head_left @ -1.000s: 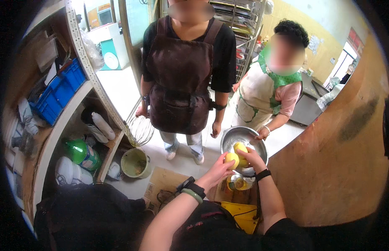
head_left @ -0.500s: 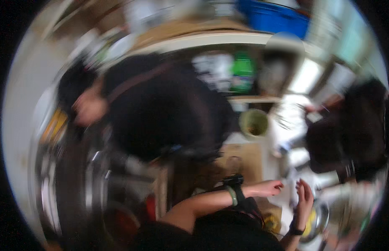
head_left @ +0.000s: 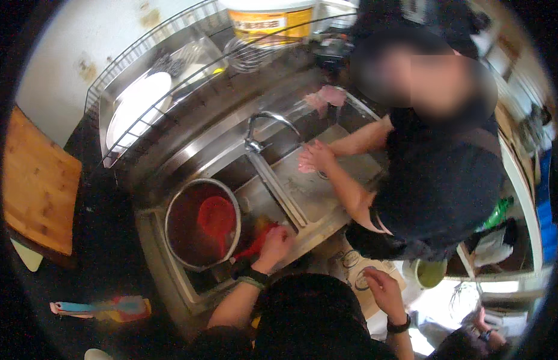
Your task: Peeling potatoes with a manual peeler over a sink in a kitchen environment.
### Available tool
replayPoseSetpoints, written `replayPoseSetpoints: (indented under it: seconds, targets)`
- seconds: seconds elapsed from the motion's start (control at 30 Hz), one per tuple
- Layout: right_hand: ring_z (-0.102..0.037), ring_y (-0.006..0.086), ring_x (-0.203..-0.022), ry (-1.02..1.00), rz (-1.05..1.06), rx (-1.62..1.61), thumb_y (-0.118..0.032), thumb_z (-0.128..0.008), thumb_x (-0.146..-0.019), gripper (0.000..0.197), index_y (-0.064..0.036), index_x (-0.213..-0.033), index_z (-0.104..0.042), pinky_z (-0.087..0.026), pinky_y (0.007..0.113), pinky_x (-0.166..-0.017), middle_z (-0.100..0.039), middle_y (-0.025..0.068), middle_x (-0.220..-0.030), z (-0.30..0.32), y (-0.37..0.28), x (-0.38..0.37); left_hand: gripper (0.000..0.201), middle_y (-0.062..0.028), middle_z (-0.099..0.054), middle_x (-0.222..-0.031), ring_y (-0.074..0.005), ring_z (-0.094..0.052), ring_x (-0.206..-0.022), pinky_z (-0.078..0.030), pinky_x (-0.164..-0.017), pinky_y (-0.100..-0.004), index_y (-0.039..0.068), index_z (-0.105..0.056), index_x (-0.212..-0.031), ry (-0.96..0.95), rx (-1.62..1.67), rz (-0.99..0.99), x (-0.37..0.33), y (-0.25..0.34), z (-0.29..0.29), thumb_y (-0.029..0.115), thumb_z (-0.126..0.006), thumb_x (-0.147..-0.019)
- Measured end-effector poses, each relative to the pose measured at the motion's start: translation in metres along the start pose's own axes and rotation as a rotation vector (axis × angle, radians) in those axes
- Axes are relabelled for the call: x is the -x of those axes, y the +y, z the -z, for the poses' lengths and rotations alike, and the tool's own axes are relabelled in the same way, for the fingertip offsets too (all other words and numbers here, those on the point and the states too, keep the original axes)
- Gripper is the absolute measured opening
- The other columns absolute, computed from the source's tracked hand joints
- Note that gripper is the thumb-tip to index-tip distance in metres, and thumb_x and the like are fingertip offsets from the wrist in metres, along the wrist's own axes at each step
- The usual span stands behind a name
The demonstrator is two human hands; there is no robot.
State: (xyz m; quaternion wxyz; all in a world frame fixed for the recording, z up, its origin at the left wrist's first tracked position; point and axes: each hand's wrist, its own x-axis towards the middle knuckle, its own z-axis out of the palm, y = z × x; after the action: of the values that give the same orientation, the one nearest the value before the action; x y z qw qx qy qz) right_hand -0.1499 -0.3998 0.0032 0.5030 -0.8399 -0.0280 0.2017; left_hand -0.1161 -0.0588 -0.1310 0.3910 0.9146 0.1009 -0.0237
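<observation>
R hand [head_left: 384, 291] hangs free near the sink front, fingers loosely curled, holding nothing. L hand [head_left: 277, 242], w/ wristbands, rests on the sink divider, fingers closed on a red ladle handle [head_left: 253, 245]; its bowl sits in the steel pot [head_left: 202, 224] in the left basin. Beyond, a co-worker's hands [head_left: 315, 157] under the tap [head_left: 264, 129]. Dish rack [head_left: 148, 99] at back.

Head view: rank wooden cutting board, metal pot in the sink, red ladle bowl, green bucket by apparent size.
1. Wooden cutting board
2. Metal pot, slightly smaller; fisheye bending at the rim leaves this pair unsure
3. Red ladle bowl
4. Green bucket, close to the ladle bowl
</observation>
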Motion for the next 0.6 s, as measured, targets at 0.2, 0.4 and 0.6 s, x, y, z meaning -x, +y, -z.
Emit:
replayPoseSetpoints:
  seconds: [0.2, 0.4, 0.6]
  targets:
    - [-0.062, 0.0306, -0.097, -0.391, 0.239, 0.164, -0.027, -0.056, -0.09, 0.032, -0.006, -0.114, -0.06, -0.049, 0.037, -0.083, -0.064, 0.016, -0.105, -0.082, -0.081, -0.106, 0.043, -0.0214, -0.062, -0.101, -0.0367, -0.059, -0.098, -0.047, -0.086, -0.0452, 0.004, -0.058, -0.112, 0.103, -0.248, 0.316, 0.003, -0.159, -0.014, 0.024, -0.065, -0.075]
    - [-0.061, 0.035, -0.096, -0.506, 0.224, 0.228, -0.032, -0.053, -0.091, 0.034, -0.007, -0.113, -0.061, -0.047, 0.041, -0.084, -0.064, 0.0182, -0.103, -0.161, -0.086, -0.207, 0.031, -0.0227, -0.059, -0.11, -0.0381, -0.057, -0.102, -0.045, -0.089, -0.0447, 0.002, -0.056, -0.114, -0.105, 0.135, 0.269, -0.035, -0.087, 0.012, 0.01, -0.047, -0.085]
    - [-0.061, 0.0347, -0.096, -0.596, 0.248, 0.543, -0.025, -0.048, -0.091, 0.03, -0.0042, -0.108, -0.062, -0.048, 0.041, -0.082, -0.064, 0.0176, -0.103, -0.256, -0.075, -0.273, 0.03, -0.0184, -0.06, -0.105, -0.0347, -0.057, -0.099, -0.045, -0.085, -0.0423, 0.005, -0.058, -0.11, 0.264, 0.024, 0.056, -0.027, -0.118, -0.031, 0.011, -0.053, -0.081]
